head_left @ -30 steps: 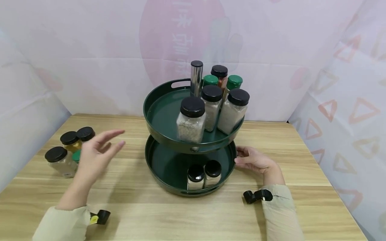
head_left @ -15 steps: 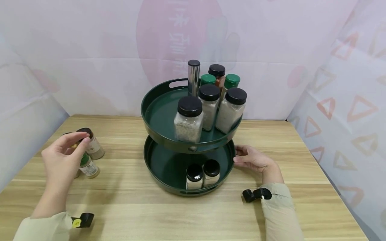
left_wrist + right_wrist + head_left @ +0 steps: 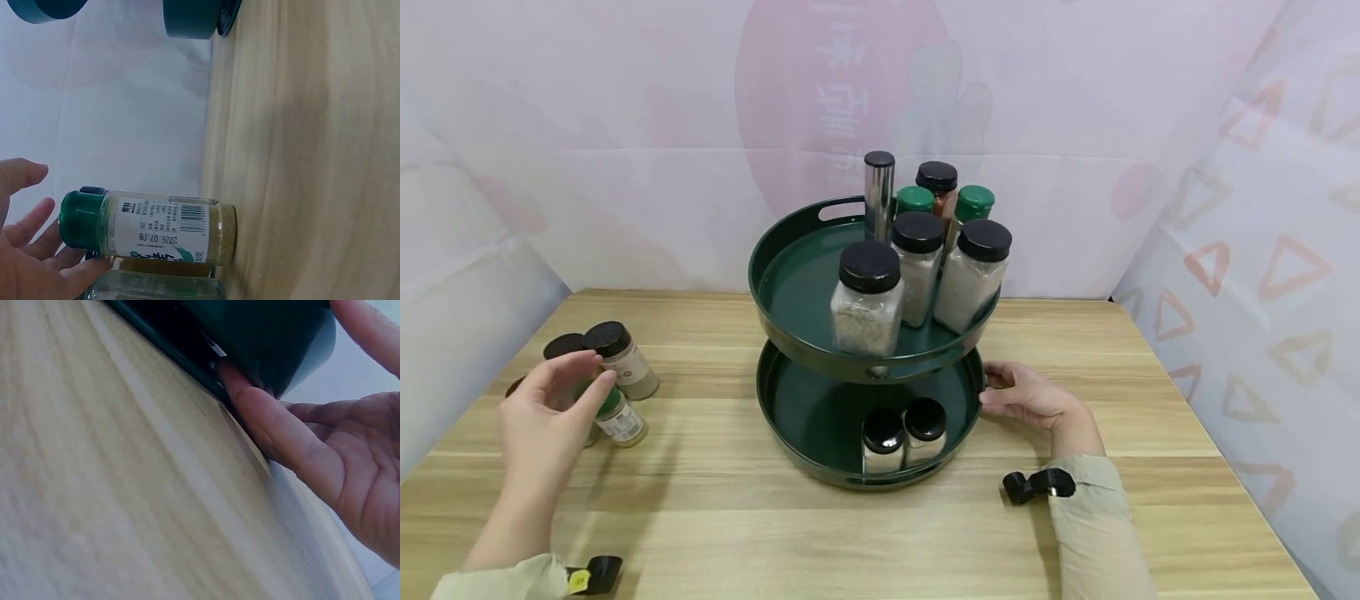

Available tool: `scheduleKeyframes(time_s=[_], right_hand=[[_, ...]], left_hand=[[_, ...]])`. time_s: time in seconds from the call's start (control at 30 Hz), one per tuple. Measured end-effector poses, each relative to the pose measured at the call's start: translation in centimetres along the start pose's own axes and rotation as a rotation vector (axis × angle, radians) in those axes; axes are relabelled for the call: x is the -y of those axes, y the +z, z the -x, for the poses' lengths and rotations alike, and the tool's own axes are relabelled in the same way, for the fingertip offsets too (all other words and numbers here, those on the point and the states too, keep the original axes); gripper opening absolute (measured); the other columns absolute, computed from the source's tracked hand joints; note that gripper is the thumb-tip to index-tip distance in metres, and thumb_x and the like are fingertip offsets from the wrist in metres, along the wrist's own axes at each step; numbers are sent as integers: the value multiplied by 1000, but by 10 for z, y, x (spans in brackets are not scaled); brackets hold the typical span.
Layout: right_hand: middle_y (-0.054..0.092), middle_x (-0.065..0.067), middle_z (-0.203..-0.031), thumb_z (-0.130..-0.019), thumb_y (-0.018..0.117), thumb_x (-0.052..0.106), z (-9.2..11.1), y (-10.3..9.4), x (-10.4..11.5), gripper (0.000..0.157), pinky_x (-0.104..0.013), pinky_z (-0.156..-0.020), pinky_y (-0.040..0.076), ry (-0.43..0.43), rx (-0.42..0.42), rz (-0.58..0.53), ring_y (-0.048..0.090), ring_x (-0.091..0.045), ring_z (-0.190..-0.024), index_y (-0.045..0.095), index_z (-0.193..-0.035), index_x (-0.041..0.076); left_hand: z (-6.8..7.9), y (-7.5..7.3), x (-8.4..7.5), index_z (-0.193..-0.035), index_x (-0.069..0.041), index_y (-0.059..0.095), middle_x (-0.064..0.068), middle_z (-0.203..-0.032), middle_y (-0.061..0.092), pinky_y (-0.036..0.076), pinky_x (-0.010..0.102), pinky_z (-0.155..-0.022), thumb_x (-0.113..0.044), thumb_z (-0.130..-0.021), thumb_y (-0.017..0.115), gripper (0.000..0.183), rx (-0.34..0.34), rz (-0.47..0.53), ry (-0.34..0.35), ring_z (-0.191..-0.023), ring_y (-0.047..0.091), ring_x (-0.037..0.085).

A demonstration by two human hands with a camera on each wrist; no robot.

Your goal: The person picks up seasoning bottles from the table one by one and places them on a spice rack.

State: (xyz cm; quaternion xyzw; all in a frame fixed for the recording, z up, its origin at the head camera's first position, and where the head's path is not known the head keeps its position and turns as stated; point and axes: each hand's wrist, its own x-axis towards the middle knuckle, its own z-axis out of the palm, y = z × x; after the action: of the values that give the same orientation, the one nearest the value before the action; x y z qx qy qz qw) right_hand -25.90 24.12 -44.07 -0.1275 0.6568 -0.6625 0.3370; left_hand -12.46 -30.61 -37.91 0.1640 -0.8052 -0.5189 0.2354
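Standing at left: green-capped jar (image 3: 623, 423), uncaught

Jar, green cap: stood upright on the table (image 3: 737, 550), left side, well apart from the trays. Left hand (image 3: 542, 417): set just beside the cap, thumb and fingers apart, nothing clamped; contact with the cap could not be told. Right hand (image 3: 1026, 400): laid against the right side of the lower tray (image 3: 808, 417); whether the rim was pinched or merely touched could not be told.

Risks, as judged: the green cap was closely neighboured, so a black-capped jar (image 3: 634, 375) could be knocked over by fingers closed too widely. A slip could be caused by a hold on the smooth cap alone. If the lower tray were pushed by the right hand, the upper tray (image 3: 801, 275) could be jolted and its tall load tipped, most of it being crowded toward the right.

Also listed: on the upper tray, a steel cylinder (image 3: 878, 196), a front jar (image 3: 867, 312) set near the rim, and further jars behind; on the lower tray, two small jars (image 3: 883, 450) side by side at the front. More black caps (image 3: 563, 343) were partly hidden by the left hand. Access to the lower tray from above was blocked by the upper one.
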Motion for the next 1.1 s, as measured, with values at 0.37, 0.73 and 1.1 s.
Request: scheduleKeyframes(time_s=[0.37, 0.73, 1.1], right_hand=[[34, -27, -148, -94, 60, -1, -1, 0, -2, 79, -23, -96, 53, 6, 5, -4, 60, -8, -112, 7, -152, -13], [48, -11, -131, -93, 65, 3, 0, 0, 0, 82, -23, -94, 54, 0, 11, -12, 60, -9, -110, 9, -150, -16], [45, -14, -135, -93, 66, 5, 2, 2, 2, 84, -23, -95, 53, 3, 10, -19, 59, -9, -110, 8, -151, -16]], left_hand=[[6, 1, 22, -148, -5, 40, 15, -132, 53, 41, 5, -62, -38, -95, 67, 68, 181, -335, -13, -80, 43, -12], [5, -3, 34, -149, 10, 26, 35, -141, 47, 37, 3, -64, -36, -96, 65, 80, 283, -352, -113, -80, 37, -24], [0, -6, 33, -136, 8, 48, 1, -118, 69, 39, 2, -64, -38, -94, 69, 65, 283, -340, -172, -75, 43, -27]])
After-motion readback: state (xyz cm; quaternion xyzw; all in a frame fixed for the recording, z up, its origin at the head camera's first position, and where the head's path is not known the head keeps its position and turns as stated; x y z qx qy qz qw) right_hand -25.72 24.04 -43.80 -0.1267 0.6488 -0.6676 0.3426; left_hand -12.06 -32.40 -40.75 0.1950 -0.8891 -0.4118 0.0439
